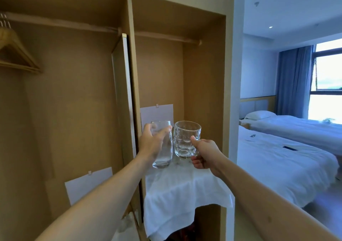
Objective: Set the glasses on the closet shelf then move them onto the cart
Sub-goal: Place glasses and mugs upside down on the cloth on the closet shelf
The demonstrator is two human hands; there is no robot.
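1. We hold one glass in each of our hands, both raised in front of the right-hand bay of the open closet (203,59).
2. Our left hand (151,144) is wrapped around the tall glass (162,155), thumb on one side and fingers curled over the upper wall; its base hangs clear above the cloth.
3. Our right hand (205,153) pinches the dimpled mug (185,141) by its handle, thumb on top. The mug stands upright, just beside the tall glass; we cannot tell whether the two touch.
4. Below both glasses lies the closet shelf (209,166), draped with a white cloth (185,189) that hangs over its front edge. Neither glass appears to rest on it, though the mug's base is close to the cloth.
5. We judge this to be the first step: bringing the glasses to the shelf. No cart is in view, so the second half seems not yet begun.
6. The next move calls for lowering both glasses straight down onto the flat part of the cloth, well back from the hanging edge, keeping them apart so they do not knock, then letting go only once each base sits flat.
7. The loose cloth could bunch or slide, so a gentle, vertical set-down seems wise.
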